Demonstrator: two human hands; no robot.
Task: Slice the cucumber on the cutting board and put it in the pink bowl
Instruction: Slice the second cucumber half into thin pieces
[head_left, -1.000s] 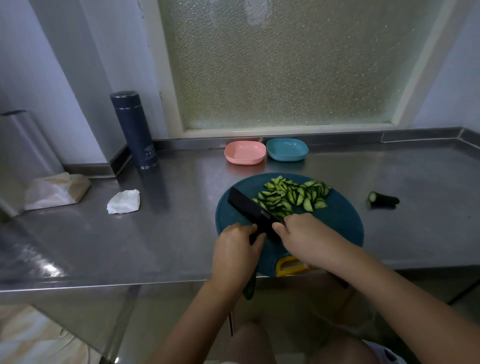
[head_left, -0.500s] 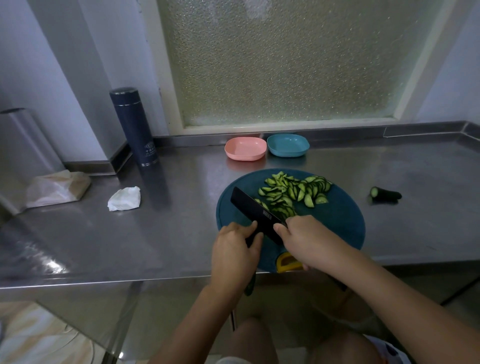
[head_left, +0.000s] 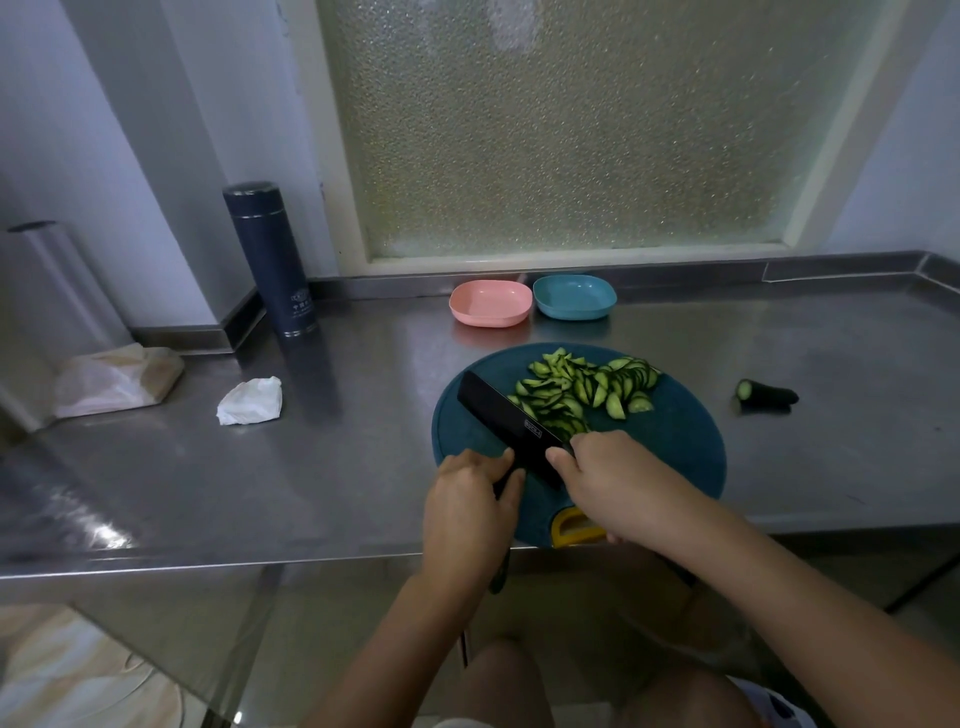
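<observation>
A round teal cutting board (head_left: 675, 447) lies at the counter's front edge with a heap of cucumber slices (head_left: 587, 387) on its far half. My left hand (head_left: 467, 512) grips the handle of a black knife (head_left: 511, 431), whose blade stands on the board left of the slices. My right hand (head_left: 615, 483) is curled over the near end of the cucumber row, thumb against the blade; what it holds is mostly hidden. The pink bowl (head_left: 491, 304) sits empty behind the board.
A blue bowl (head_left: 574, 296) stands right of the pink one. A cucumber end (head_left: 766, 392) lies on the steel counter to the right. At the left are a dark flask (head_left: 270, 260), a crumpled tissue (head_left: 252, 400) and a bag (head_left: 117, 382).
The view has shifted slightly. Both hands and the knife stay in nearly the same place on the board.
</observation>
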